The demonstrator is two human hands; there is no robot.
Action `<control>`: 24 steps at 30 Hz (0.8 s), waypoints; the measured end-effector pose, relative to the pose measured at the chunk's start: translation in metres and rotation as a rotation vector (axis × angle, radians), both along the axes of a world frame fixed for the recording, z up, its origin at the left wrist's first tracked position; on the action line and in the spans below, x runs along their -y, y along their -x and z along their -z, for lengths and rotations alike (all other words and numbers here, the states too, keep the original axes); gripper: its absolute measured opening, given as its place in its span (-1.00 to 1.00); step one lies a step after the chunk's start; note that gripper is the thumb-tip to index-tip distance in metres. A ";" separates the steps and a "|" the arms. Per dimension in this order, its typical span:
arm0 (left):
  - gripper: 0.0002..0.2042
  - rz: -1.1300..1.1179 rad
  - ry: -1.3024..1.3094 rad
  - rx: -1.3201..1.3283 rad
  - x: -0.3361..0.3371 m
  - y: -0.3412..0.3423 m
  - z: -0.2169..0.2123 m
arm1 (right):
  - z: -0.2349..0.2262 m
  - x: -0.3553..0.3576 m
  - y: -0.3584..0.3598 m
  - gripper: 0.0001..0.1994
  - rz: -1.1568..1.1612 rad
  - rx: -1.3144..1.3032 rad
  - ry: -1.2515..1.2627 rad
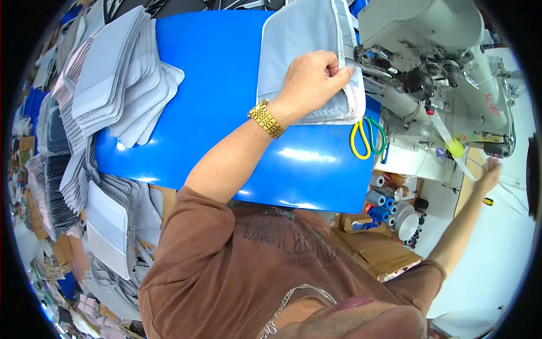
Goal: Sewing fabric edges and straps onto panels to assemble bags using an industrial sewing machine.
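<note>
My left hand (pixel 316 79), below which a gold watch circles the wrist, is closed at the white-bound right edge of a grey fabric piece (pixel 299 39). That piece has several layers and rounded corners, and its edge lies against the head of a sewing machine (pixel 440 68). Much of my grip is hidden behind the curled fingers. Far to the right, my right hand (pixel 490 174) is raised beside the machine, near a white strip (pixel 443 129) with a yellow-green part on it. Its fingers are small and blurred.
A blue tabletop (pixel 220 85) lies under the work. Scissors (pixel 361 141) with yellow and green handles rest by the machine. Stacked grey fabric pieces (pixel 113 73) overlap the table's left side, with more stacks (pixel 107 226) below. Thread spools (pixel 384 206) and a cardboard box (pixel 378 251) sit lower right.
</note>
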State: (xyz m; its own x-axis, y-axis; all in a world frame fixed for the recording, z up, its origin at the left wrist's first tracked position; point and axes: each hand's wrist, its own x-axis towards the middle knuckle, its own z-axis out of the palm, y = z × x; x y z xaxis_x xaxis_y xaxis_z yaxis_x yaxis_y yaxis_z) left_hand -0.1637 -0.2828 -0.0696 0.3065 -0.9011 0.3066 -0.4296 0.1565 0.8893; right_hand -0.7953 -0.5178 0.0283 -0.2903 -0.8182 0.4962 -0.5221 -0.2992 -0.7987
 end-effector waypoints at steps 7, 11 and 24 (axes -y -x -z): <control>-0.64 -0.030 0.038 -0.039 -0.001 0.002 0.000 | -0.112 0.069 0.001 -0.53 0.035 -0.116 -0.207; -0.67 -0.026 0.067 -0.053 0.000 0.002 0.001 | -0.049 0.057 0.000 -0.58 -0.257 0.442 0.072; -0.67 -0.063 0.030 0.311 0.000 -0.036 0.044 | -0.071 0.052 -0.007 -0.57 -0.044 0.039 -0.245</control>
